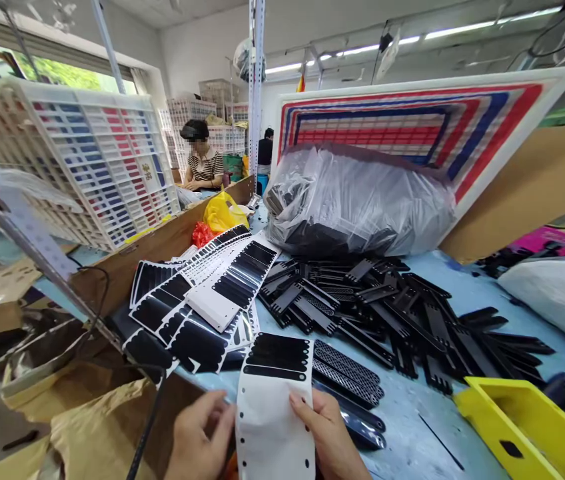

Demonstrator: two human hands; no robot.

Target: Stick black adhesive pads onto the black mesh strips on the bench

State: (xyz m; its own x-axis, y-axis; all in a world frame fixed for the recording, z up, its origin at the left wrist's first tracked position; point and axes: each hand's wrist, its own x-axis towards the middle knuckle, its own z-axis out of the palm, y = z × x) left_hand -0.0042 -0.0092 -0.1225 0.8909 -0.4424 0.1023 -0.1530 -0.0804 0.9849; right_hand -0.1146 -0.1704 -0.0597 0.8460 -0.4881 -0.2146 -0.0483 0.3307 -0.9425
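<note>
In my right hand is a white backing sheet of black adhesive strips, thumb on its face and fingers behind. Black strips remain at the sheet's far end; its near part is bare white with small dark holes along the edges. My left hand is beside the sheet's left edge, fingers curled and thumb and index tips close together; what they pinch, if anything, is too small to make out. Right of the sheet lie several long black pieces with rounded ends, some with a diamond texture, others smooth and glossy.
More sticker sheets are fanned out at left. A heap of black plastic parts spreads before a clear plastic bag and tilted striped crate. A yellow bin stands at right. A person sits beyond the wooden edge board.
</note>
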